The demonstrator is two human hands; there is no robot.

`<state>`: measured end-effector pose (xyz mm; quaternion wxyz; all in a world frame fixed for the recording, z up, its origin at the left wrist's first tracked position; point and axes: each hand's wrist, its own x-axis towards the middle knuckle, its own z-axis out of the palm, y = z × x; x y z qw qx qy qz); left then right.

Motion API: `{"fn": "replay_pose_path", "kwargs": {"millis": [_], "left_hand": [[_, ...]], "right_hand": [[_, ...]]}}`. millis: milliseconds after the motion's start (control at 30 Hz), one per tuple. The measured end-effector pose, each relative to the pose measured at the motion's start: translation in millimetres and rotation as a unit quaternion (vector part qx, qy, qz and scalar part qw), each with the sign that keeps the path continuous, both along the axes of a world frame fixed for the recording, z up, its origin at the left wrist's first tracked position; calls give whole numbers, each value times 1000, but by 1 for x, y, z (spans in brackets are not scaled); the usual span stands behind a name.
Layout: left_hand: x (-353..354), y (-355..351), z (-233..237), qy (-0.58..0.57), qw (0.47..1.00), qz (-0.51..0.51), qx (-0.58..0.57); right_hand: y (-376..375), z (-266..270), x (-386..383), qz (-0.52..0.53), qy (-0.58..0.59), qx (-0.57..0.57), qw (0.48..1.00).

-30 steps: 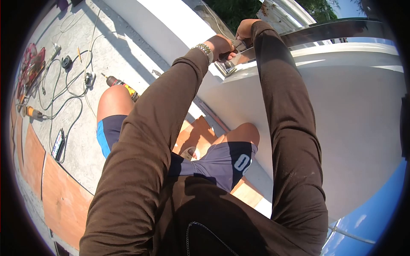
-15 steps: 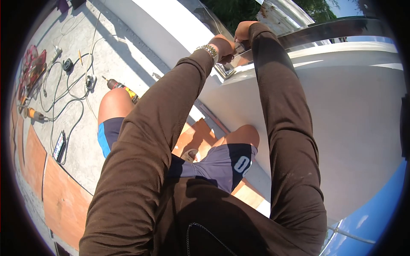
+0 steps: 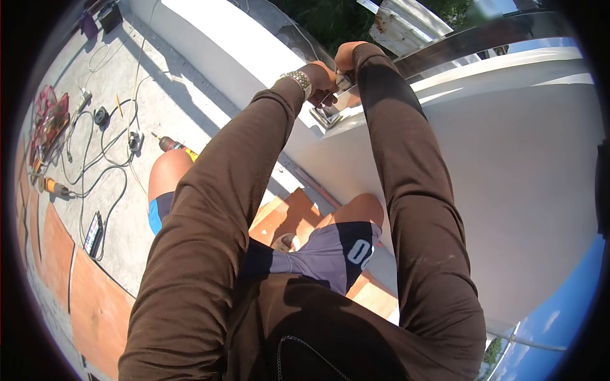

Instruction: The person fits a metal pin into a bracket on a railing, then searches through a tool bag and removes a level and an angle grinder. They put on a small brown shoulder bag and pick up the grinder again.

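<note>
Both my hands are together above the corner of a white parapet wall [image 3: 241, 51], beside a shiny metal fitting [image 3: 327, 119] fixed at its edge. My left hand [image 3: 322, 79], with a metal watch [image 3: 297, 82] at the wrist, has its fingers curled. A thin shiny piece shows under them, too small to name. Just beyond it, my right hand [image 3: 348, 56] is bent inward and closed, its fingertips largely hidden by the hand and sleeve. What it grips cannot be made out. A dark glossy metal rail [image 3: 470, 41] runs right from behind the right wrist.
A power drill [image 3: 175, 146] lies by my left knee on the concrete floor [image 3: 136, 209]. Black cords [image 3: 105, 149], an orange-and-black power tool [image 3: 54, 187] and a red bundle [image 3: 49, 117] lie further left. Plywood sheets [image 3: 98, 305] cover the lower-left floor. Rusty corrugated metal [image 3: 406, 28] stands beyond the wall.
My view has shifted slightly, so the hands appear a little further left. Both hands stay together at the fitting, and the left fingers have moved slightly.
</note>
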<state>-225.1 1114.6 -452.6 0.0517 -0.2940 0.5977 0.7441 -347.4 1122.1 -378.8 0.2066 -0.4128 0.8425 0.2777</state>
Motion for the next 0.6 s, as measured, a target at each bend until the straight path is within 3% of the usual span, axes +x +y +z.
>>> {"fn": "replay_pose_path", "kwargs": {"millis": [100,233,300,467,600], "left_hand": [[-7,-2,0,-25,998,-22,-61],[-5,3,0,-21,998,-16,-61],[4,11,5,10,999,45,-2],[5,1,-3,57,984,84,147],[10,-1,-10,42,990,-13,135]], "right_hand": [[1,1,3,-25,3,-5,1000],[1,4,4,-9,-3,-4,1000],[2,7,7,-6,-8,0,1000],[3,8,10,21,4,22,1000],[2,5,5,9,-7,3,1000]]}}
